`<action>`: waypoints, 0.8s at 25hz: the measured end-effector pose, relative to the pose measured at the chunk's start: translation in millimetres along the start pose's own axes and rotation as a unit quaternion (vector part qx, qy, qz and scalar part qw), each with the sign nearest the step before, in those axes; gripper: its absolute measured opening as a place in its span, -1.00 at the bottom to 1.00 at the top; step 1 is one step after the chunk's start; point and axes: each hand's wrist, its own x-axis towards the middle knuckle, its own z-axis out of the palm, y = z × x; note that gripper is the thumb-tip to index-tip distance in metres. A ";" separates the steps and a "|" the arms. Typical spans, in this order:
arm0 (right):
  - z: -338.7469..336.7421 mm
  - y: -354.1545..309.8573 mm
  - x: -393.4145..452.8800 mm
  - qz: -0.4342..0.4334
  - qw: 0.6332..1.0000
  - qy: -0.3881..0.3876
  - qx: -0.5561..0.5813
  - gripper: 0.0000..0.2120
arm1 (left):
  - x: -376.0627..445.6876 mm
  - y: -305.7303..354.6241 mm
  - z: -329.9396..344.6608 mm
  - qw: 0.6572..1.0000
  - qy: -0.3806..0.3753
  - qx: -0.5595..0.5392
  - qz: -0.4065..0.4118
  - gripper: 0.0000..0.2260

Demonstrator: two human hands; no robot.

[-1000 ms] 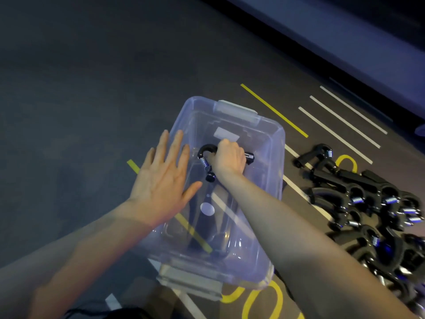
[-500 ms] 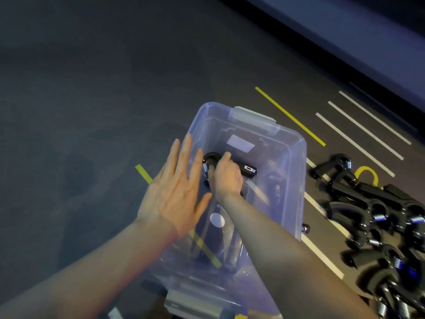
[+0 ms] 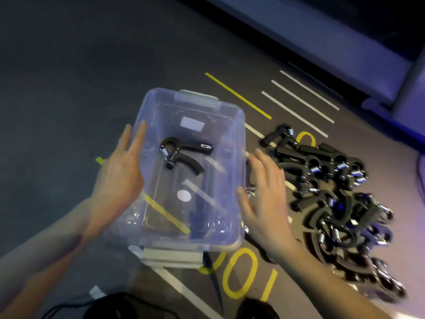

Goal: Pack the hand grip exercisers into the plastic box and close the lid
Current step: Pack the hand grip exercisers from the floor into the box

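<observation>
A clear plastic box [image 3: 232, 240] stands open on the dark floor. One black hand grip exerciser [image 3: 181, 155] with a metal spring lies on its bottom toward the far end. My left hand [image 3: 119, 173] rests flat against the box's left wall, fingers straight. My right hand [image 3: 264, 196] hovers just outside the right wall, fingers spread and holding nothing. A pile of several black exercisers [image 3: 331, 192] lies on the floor to the right of that hand. No lid is in view.
Yellow and white tape lines [image 3: 236, 95] and yellow numerals [image 3: 239, 275] mark the floor. A grey ledge [image 3: 322, 40] runs along the back right. Dark cables and objects [image 3: 119, 307] sit at the bottom edge.
My right hand let go of the exerciser inside the box and came out over the right wall. The exerciser now lies loose on the box bottom. My left hand stayed on the left wall.
</observation>
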 end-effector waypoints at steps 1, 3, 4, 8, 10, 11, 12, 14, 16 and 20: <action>-8.7 21.0 -21.8 0.069 0.997 0.010 0.036 -0.49 | -3.6 0.9 1.7 1.000 0.007 -0.019 -0.022 -0.27; -14.6 63.0 -64.2 0.189 0.982 -0.024 0.011 -0.52 | -10.5 3.1 2.6 0.995 0.012 -0.057 -0.075 -0.55; -11.9 80.7 -83.9 0.234 0.968 -0.082 -0.032 -0.53 | -13.5 4.6 0.8 0.992 0.002 -0.083 -0.098 -0.70; 2.8 119.5 -139.8 0.251 0.924 -0.274 -0.093 -0.44 | -32.9 11.4 -0.9 0.978 0.002 -0.169 -0.122 -0.82; 6.3 124.4 -134.7 0.226 0.930 -0.264 -0.121 -0.42 | -47.2 13.5 3.8 0.975 0.009 -0.184 -0.126 -0.83; 8.2 124.5 -129.8 0.218 0.931 -0.258 -0.141 -0.40 | -54.0 13.7 6.4 0.973 0.011 -0.191 -0.127 -0.84; 10.0 123.4 -124.9 0.216 0.929 -0.255 -0.157 -0.39 | -59.9 13.7 8.0 0.973 0.013 -0.196 -0.122 -0.86; 13.6 123.0 -120.0 0.215 0.925 -0.259 -0.174 -0.39 | -67.9 13.4 10.6 0.977 0.026 -0.191 -0.093 -0.90; 16.9 124.5 -123.0 0.210 0.923 -0.268 -0.182 -0.35 | -70.4 11.9 14.6 0.978 0.035 -0.189 -0.082 -0.90; 23.7 123.4 -125.0 0.204 0.923 -0.258 -0.200 -0.34 | -74.7 14.4 15.2 0.975 0.035 -0.200 -0.090 -0.89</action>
